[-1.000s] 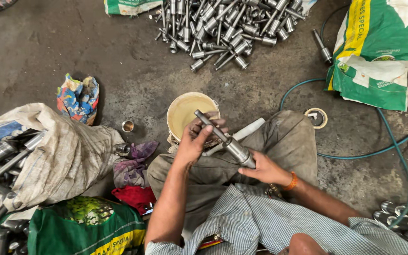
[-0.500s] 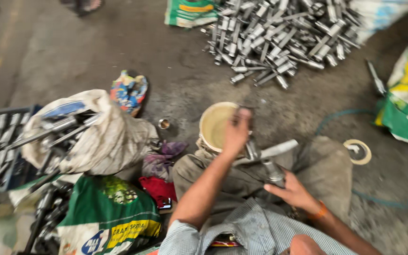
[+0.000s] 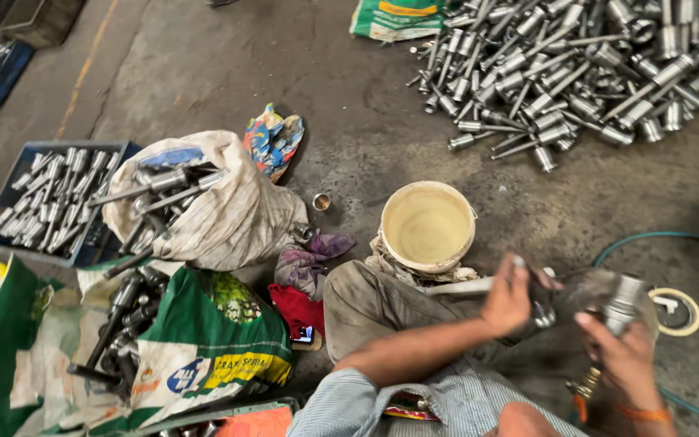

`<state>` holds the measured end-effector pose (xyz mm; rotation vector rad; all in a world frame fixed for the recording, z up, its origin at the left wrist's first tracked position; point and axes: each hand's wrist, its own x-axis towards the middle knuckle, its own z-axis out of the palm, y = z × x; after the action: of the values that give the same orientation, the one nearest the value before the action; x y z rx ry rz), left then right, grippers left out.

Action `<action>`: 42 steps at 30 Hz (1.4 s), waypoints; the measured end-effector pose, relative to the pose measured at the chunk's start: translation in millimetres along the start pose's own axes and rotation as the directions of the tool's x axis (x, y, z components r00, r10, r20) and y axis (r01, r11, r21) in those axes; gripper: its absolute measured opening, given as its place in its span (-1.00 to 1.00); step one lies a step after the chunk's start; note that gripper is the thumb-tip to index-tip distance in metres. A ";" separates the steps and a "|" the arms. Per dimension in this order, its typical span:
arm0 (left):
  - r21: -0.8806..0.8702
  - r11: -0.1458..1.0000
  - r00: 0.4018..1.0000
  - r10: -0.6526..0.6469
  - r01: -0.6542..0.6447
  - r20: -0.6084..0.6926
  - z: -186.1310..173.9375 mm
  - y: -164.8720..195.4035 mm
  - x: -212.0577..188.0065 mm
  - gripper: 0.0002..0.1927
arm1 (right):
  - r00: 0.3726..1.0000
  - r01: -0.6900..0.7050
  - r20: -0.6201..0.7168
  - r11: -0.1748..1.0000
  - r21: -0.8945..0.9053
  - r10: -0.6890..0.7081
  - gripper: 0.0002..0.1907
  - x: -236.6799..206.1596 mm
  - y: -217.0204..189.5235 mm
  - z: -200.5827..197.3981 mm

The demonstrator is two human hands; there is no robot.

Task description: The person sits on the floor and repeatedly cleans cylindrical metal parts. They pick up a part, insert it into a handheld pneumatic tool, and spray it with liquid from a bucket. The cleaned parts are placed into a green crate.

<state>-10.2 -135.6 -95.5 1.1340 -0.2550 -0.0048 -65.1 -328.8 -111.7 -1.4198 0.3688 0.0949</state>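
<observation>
A heap of steel shafts (image 3: 576,73) sprawls on the concrete floor (image 3: 204,65), with sacks (image 3: 220,210) of more parts close by, all within arm's reach. The cream bucket (image 3: 427,225) sits by the knee. Over the lap, the left hand (image 3: 510,298) and right hand (image 3: 624,352) close their fingers around a metal shaft (image 3: 620,298), steadying both ends.

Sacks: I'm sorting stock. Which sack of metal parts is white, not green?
The white sack, lying beside the blue crate; the green sack lies nearer the person, below it.
</observation>
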 end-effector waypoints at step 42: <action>0.899 0.327 0.956 0.132 -0.293 0.263 -172.3 212.0 128.6 -0.30 | 0.943 -0.283 -0.133 0.946 0.157 0.305 -0.81 32.3 13.0 -35.7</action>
<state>123.2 91.9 51.6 2.2891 -0.5870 0.3531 -45.3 -366.5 -137.6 -1.2326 0.7051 0.1998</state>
